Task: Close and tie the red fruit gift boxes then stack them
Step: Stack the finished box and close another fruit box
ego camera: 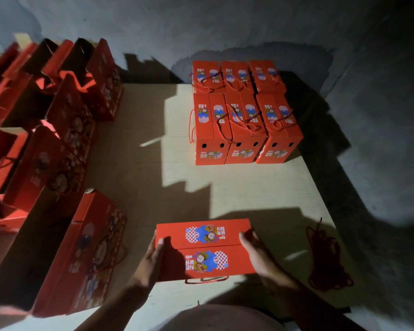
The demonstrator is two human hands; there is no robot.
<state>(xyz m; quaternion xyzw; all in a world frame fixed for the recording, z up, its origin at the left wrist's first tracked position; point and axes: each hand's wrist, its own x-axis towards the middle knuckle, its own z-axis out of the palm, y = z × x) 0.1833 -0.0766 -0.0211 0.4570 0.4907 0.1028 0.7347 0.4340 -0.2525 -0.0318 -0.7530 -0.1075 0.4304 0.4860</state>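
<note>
Cartoon label (207,261) on hand-held red box (234,271), writing illegible.

near edge: closed box (204,249) lies on the board (141,177), left hand (153,256) on its left end; right hand (256,252) on its right end
right of it: loose cord pile (326,256) on the board, apart from the box
far right: tied boxes (244,115) in two rows, one behind the other
left side: open boxes (58,139) lined up front to back
</note>
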